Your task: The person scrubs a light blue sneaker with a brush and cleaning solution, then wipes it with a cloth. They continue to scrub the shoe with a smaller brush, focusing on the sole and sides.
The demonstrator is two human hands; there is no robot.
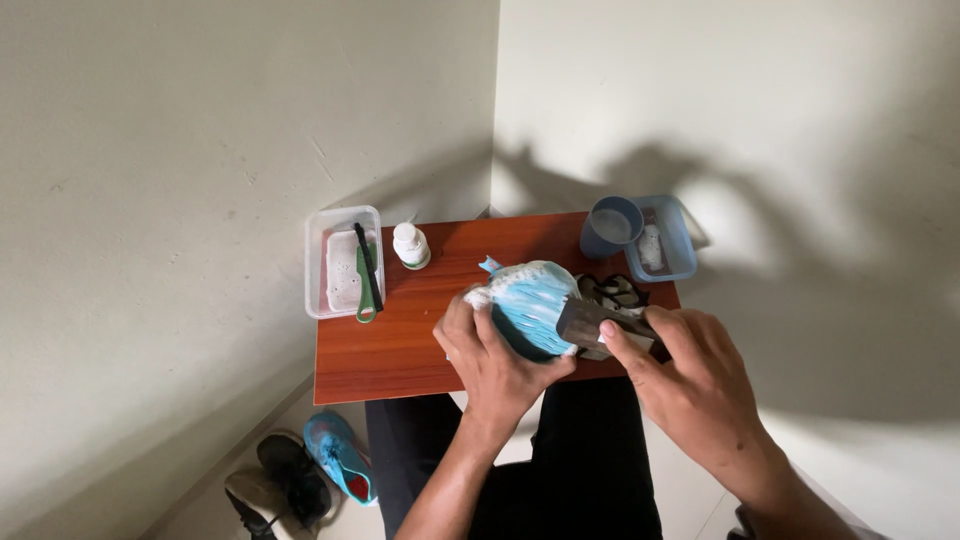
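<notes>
My left hand (495, 365): fingers curled shut around the blue shoe (530, 300), held above the wooden table (400, 340) | My right hand (690, 385): fingertips pinched on a dark brush (590, 322) pressed to the shoe's side | Beyond my fingers: white bottle (410, 245), clear tray (343, 262), blue cup (610, 227).

Small white bottle (410, 245) at table's back edge
</notes>
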